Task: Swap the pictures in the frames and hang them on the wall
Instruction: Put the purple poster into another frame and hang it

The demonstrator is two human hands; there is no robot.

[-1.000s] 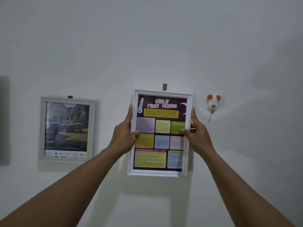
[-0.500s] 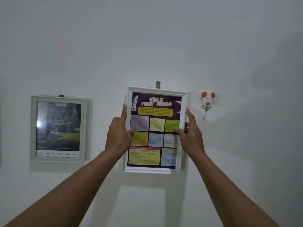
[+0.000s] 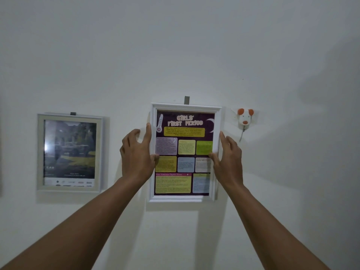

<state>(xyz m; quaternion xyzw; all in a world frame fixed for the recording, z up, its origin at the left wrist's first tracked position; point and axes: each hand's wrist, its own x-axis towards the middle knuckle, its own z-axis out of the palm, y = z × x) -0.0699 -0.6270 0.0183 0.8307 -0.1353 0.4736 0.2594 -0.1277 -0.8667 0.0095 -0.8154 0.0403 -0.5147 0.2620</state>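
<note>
A white frame (image 3: 185,107) holding a purple "Girls' First Period" poster (image 3: 186,147) sits flat against the wall, right under a grey hook tab (image 3: 186,100). My left hand (image 3: 136,154) is at its left edge: the thumb touches the front, the index finger lies straight along the rim, and the other fingers spread off onto the wall. My right hand (image 3: 228,158) lies along the right edge with straight fingers, thumb tip on the glass. To the left hangs a beige frame (image 3: 40,152) with a dark car picture (image 3: 70,151), under its own tab (image 3: 73,113).
A small white and orange mouse-shaped wall hook (image 3: 244,118) with a dangling cord is fixed just right of the white frame. The plain white wall (image 3: 175,45) fills the view.
The white frame has settled against the wall beneath the tab. My fingers, wrapped round its edges before, have straightened and my left fingers have spread off the frame.
</note>
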